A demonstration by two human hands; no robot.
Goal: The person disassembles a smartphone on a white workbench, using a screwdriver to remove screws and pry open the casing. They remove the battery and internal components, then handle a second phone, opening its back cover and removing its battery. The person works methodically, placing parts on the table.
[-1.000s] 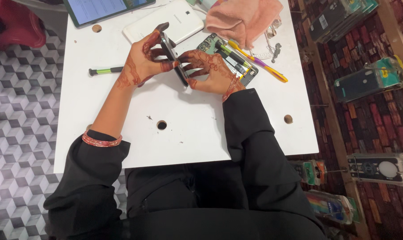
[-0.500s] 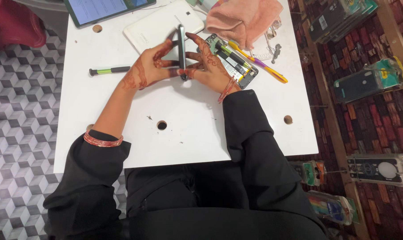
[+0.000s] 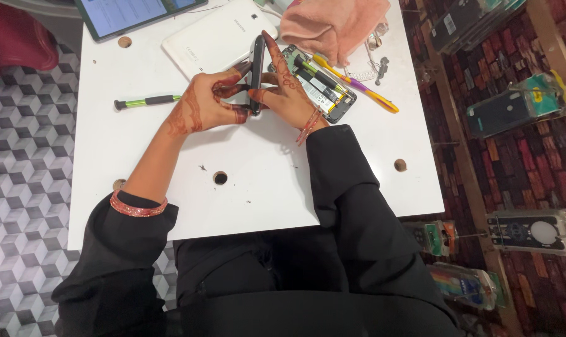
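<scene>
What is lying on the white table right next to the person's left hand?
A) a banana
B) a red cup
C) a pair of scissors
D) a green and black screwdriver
D: a green and black screwdriver lies flat on the white table just beside the left hand, which with the right hand holds a dark phone on its edge.

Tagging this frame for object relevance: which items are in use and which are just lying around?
In use:
left hand
right hand
phone, held on edge between both hands

Lying about:
opened phone
screwdriver
white tablet
pink cloth
yellow-purple tool
dark tablet
</scene>
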